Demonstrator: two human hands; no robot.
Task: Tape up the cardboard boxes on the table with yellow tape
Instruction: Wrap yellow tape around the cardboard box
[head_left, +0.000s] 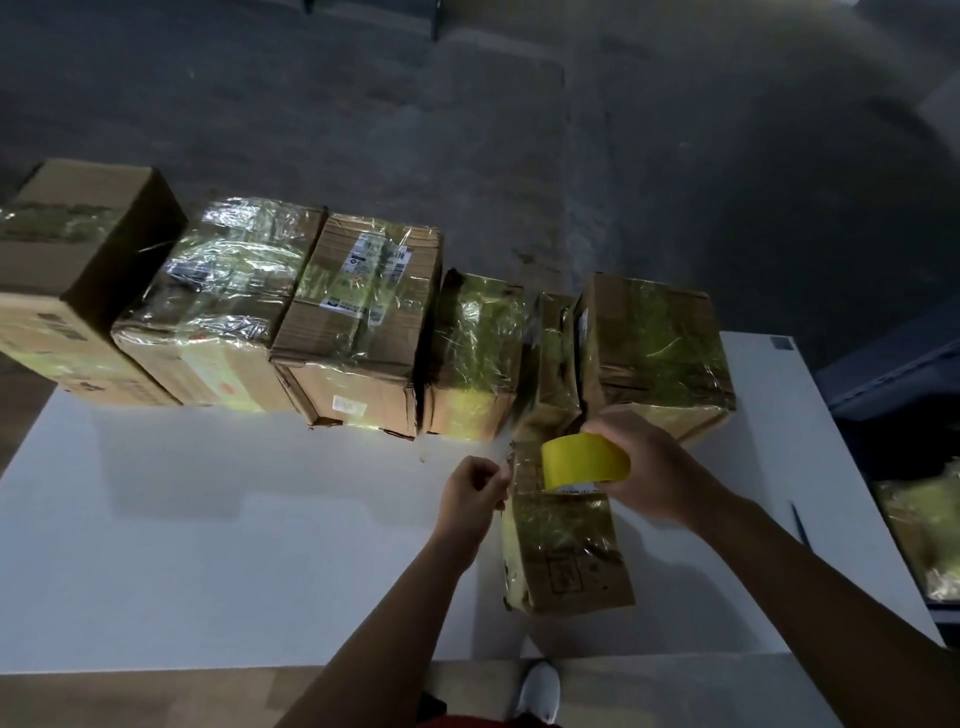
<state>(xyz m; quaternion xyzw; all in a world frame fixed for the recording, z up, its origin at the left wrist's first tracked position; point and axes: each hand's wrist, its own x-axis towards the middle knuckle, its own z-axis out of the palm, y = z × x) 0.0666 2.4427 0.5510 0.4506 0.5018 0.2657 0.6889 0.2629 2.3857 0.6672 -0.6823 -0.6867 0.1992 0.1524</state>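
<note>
A small cardboard box (569, 551), wrapped in glossy yellow tape, lies on the white table (208, 519) in front of me. My right hand (654, 473) grips a roll of yellow tape (584, 460) just above the box's far end. Left of the roll, my left hand (475, 493) pinches the loose, pale tape end (506, 447), which stretches up and away. Several larger taped cardboard boxes (358, 322) stand in a row along the table's far edge.
The box at the far left (78, 270) overhangs the table's left end. A dark blue bin (904, 395) holding crumpled tape or wrap sits to the right of the table. Grey floor lies beyond. A white shoe (540, 691) shows below the near edge.
</note>
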